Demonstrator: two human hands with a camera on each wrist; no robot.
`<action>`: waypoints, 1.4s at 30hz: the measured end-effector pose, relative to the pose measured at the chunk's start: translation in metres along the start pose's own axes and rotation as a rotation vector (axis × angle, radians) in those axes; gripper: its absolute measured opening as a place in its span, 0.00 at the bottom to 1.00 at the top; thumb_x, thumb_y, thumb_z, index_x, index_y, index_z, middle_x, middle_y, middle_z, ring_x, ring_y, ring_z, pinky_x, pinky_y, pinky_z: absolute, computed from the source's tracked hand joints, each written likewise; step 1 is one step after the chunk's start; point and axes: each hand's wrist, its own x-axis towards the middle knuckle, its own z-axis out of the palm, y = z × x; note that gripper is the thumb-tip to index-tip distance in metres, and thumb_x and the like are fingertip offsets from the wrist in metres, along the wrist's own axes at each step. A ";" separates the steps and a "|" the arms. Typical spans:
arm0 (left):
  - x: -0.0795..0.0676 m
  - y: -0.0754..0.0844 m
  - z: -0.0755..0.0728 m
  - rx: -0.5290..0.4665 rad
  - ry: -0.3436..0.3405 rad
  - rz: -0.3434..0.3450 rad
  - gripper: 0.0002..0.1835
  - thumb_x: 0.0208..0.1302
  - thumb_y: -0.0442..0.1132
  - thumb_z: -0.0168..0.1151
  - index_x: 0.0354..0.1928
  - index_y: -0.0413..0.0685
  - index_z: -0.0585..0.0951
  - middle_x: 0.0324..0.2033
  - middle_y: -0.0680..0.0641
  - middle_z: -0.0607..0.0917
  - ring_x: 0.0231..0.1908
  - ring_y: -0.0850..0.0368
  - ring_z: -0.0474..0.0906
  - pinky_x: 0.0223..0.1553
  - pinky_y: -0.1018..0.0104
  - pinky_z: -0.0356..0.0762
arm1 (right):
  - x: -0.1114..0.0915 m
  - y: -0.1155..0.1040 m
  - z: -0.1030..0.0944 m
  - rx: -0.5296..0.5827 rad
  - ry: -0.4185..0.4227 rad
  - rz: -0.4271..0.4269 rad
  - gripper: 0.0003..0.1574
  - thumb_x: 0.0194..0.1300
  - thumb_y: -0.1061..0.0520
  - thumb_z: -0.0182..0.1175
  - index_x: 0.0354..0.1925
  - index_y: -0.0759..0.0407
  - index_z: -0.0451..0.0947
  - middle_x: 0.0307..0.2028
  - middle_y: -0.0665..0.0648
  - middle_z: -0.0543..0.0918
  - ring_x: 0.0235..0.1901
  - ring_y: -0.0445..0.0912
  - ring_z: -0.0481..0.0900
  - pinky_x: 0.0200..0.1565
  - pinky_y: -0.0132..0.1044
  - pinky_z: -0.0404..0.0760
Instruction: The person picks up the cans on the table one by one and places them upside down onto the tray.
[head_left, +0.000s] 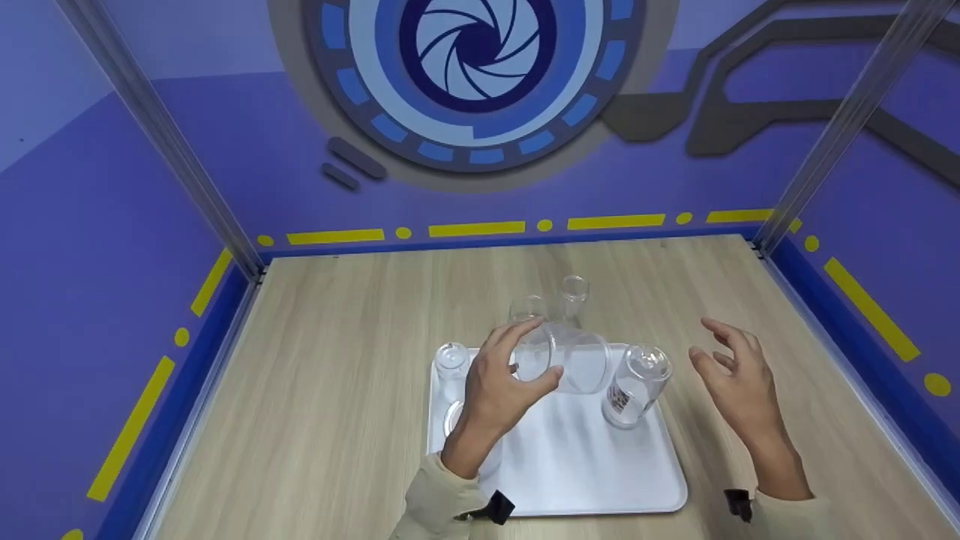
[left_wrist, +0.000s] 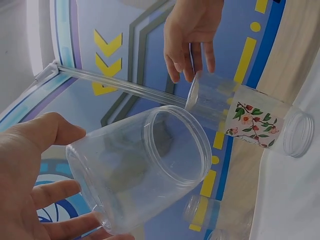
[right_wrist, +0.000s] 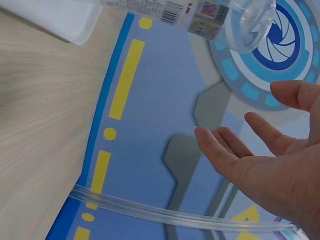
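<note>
Now holding a clear screw-neck jar [left_wrist: 135,167] in the left grip [head_left: 502,386], nothing in the right grip [head_left: 741,386], risking a slick-walled slip into the floral-print jar [left_wrist: 252,122].

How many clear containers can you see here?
6 containers: one in the left hand, one at the right of the tray, two behind it, one back left, one partly hidden on the left. More may be hidden.

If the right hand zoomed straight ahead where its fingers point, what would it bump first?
Probably the back wall; the right hand looks likely to pass beside the flowery jar, though depth is hard to judge.
</note>
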 end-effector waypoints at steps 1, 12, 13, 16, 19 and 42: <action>0.000 0.000 0.001 0.008 0.005 0.006 0.33 0.56 0.46 0.80 0.66 0.57 0.84 0.61 0.52 0.83 0.61 0.52 0.80 0.45 0.54 0.86 | 0.000 0.002 0.000 -0.009 -0.013 0.003 0.33 0.78 0.58 0.62 0.75 0.65 0.69 0.70 0.68 0.67 0.72 0.61 0.65 0.60 0.19 0.67; -0.005 0.001 0.007 0.123 0.008 0.042 0.33 0.53 0.46 0.81 0.64 0.55 0.85 0.60 0.51 0.84 0.60 0.52 0.81 0.57 0.51 0.80 | 0.000 0.024 0.007 -0.089 -0.053 0.008 0.32 0.77 0.59 0.61 0.73 0.70 0.68 0.69 0.74 0.67 0.69 0.68 0.67 0.65 0.66 0.70; -0.006 0.001 0.008 0.131 0.007 0.044 0.33 0.53 0.46 0.81 0.64 0.56 0.85 0.59 0.51 0.85 0.59 0.52 0.82 0.56 0.52 0.81 | 0.000 0.026 0.008 -0.094 -0.056 0.008 0.32 0.77 0.59 0.61 0.73 0.71 0.68 0.69 0.75 0.67 0.69 0.69 0.67 0.65 0.67 0.70; -0.007 0.000 0.009 0.142 0.004 0.047 0.33 0.52 0.47 0.81 0.64 0.56 0.86 0.58 0.51 0.85 0.58 0.53 0.82 0.55 0.53 0.81 | 0.000 0.030 0.009 -0.102 -0.069 0.003 0.32 0.76 0.60 0.61 0.72 0.72 0.68 0.69 0.76 0.67 0.68 0.71 0.66 0.65 0.68 0.70; -0.008 -0.001 0.011 0.150 0.000 0.054 0.33 0.53 0.47 0.81 0.64 0.54 0.86 0.58 0.52 0.85 0.59 0.52 0.82 0.56 0.53 0.81 | -0.001 0.034 0.010 -0.114 -0.079 0.001 0.33 0.76 0.60 0.61 0.72 0.73 0.68 0.68 0.77 0.67 0.68 0.71 0.66 0.64 0.68 0.70; -0.015 0.001 0.020 0.213 -0.049 0.071 0.33 0.51 0.47 0.81 0.63 0.55 0.86 0.56 0.53 0.85 0.56 0.54 0.82 0.51 0.59 0.82 | -0.004 0.061 0.024 -0.217 -0.206 0.051 0.33 0.73 0.61 0.65 0.69 0.76 0.69 0.66 0.81 0.68 0.69 0.76 0.63 0.67 0.71 0.63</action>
